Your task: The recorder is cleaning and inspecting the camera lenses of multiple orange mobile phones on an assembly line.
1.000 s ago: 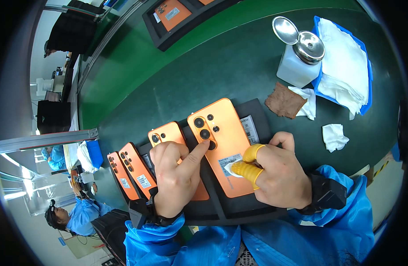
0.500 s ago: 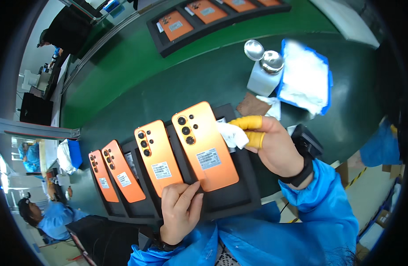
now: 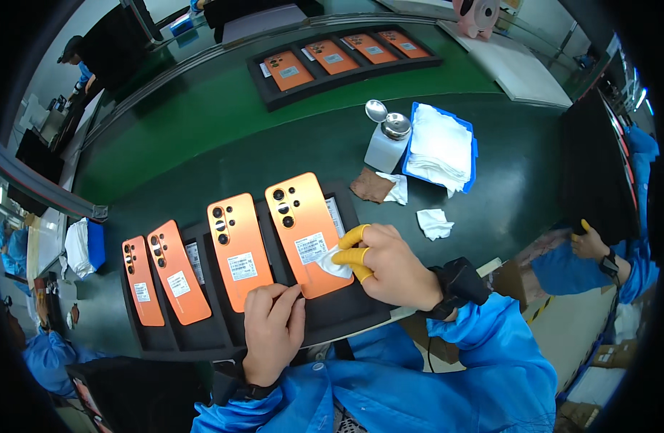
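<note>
Four orange phones lie back up in a black tray (image 3: 324, 321). The rightmost phone (image 3: 299, 209) has a white label below its cameras. My left hand (image 3: 273, 328) is closed, with its fingertips on this phone's lower left corner. In my right hand (image 3: 397, 270), whose thumb and a finger wear yellow finger cots, is a folded white wipe (image 3: 332, 264). It presses on the phone's back at the lower right, partly over the label. Left of it is a second phone (image 3: 234, 224); two more, an orange phone (image 3: 174, 267) and an outer phone (image 3: 141, 281), lean farther left.
Beyond the tray stand a white pump bottle (image 3: 384, 150) with its metal lid raised and a blue bin (image 3: 476, 155) of white wipes. Near them lie a brown cloth (image 3: 371, 185) and a crumpled wipe (image 3: 434, 224). Another phone tray (image 3: 288, 97) is farther back. A co-worker's hand (image 3: 590, 242) shows at right.
My right hand has moved the wipe from the phone's upper right edge down to its lower right back. My left hand stays at the lower corner. The whole view has shifted.
</note>
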Motion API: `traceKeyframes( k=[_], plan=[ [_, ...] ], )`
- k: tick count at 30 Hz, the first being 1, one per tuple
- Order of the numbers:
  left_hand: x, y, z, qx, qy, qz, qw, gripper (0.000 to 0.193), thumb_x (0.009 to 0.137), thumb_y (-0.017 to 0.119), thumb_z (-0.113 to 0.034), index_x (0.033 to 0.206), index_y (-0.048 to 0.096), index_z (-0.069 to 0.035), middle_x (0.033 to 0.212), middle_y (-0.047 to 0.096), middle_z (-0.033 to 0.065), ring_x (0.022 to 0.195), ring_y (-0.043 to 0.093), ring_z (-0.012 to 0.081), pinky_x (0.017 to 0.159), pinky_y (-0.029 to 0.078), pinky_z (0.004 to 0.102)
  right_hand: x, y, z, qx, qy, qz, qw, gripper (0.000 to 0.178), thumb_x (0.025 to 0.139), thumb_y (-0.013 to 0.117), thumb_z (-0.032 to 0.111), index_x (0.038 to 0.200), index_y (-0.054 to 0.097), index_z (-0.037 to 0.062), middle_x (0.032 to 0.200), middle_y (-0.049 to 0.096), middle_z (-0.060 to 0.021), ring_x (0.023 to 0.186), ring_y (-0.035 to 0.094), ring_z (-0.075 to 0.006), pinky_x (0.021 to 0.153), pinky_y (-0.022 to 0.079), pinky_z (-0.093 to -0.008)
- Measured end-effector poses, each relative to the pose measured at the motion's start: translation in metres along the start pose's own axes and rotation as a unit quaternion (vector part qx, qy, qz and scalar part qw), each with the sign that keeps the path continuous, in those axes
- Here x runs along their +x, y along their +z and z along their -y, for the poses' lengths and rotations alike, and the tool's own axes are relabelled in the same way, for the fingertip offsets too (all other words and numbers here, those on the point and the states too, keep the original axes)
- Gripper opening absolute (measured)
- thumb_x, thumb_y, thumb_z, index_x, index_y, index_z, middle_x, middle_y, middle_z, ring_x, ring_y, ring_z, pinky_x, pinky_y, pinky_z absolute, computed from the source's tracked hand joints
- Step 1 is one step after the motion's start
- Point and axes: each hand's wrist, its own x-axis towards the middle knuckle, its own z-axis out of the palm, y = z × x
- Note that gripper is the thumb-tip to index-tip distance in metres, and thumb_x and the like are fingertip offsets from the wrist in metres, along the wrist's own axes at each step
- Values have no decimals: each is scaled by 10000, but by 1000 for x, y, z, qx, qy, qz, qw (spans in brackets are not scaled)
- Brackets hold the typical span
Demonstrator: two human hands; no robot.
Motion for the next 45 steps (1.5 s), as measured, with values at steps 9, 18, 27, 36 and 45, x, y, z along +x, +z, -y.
traceKeyframes(
  k=[9,18,27,36,45],
  plan=[
    [-1,0,-1,7,13,3,1000,199,779,684,-36,972,660,4,968,575,119,929,542,314,789,449,392,30,-5,-53,-278,89,-47,955,190,771,628,27,939,715,11,921,617,-133,863,593,-298,749,481,-383],
    [-6,-4,-2,14,-3,-3,1000,193,761,684,-24,951,665,6,980,588,130,981,548,326,829,448,407,56,-50,-29,-403,18,-181,897,115,748,608,51,783,717,36,847,586,-74,747,565,-240,653,389,-385],
    [6,7,1,-12,-21,80,996,365,807,682,-115,1149,604,-12,1274,535,163,1291,427,379,1086,288,551,77,-78,-53,-460,61,-96,881,244,712,595,12,889,745,89,808,593,-91,777,595,-278,637,448,-424],
    [7,8,2,-10,-32,134,990,501,804,685,-135,1262,541,7,1396,461,183,1338,391,359,1103,276,523,72,-9,-3,-228,-41,-17,973,241,662,642,7,867,744,84,837,604,-49,850,583,-218,787,349,-393],
    [11,9,2,-27,-50,156,986,513,785,690,-112,1259,537,13,1391,465,198,1327,407,361,1097,284,511,87,29,-7,-182,-113,107,971,221,642,690,30,852,745,71,757,516,-16,802,546,-176,844,303,-420]
  ],
)
